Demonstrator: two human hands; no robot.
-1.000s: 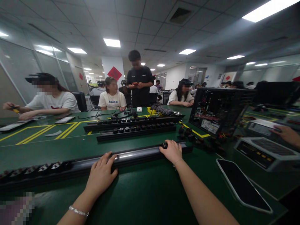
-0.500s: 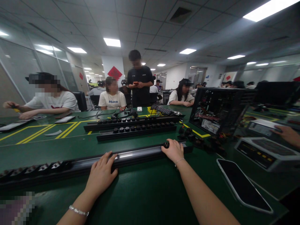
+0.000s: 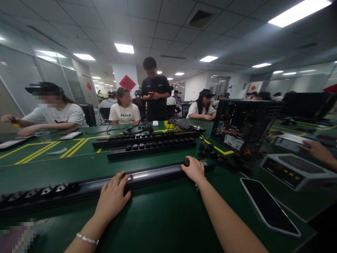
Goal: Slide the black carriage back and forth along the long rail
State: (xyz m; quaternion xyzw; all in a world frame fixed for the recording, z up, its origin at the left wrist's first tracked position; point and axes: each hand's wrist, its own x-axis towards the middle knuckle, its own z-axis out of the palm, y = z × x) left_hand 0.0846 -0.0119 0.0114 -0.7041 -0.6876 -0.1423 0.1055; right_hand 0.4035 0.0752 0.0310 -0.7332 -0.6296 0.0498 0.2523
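Observation:
A long black power track (image 3: 155, 175) with a shiny channel lies across the green table in front of me. Several round black socket modules (image 3: 47, 190) sit in its left part. My left hand (image 3: 113, 193) holds the track near its middle, fingers over the top and thumb at the near side. Near the right end, my right hand (image 3: 194, 168) has its fingers closed around a small round black socket module (image 3: 186, 163) on the track. The hand hides most of that module.
Two more black tracks with sockets (image 3: 152, 147) lie beyond. At right stand an open computer case (image 3: 237, 123), loose black parts (image 3: 223, 160), a power supply unit (image 3: 297, 170) and a phone (image 3: 270, 205). Another person's hand (image 3: 319, 151) rests at far right. Several people are across the table.
The view has shifted slightly, so things appear a little further left. Both my hands keep practically the same places on the track.

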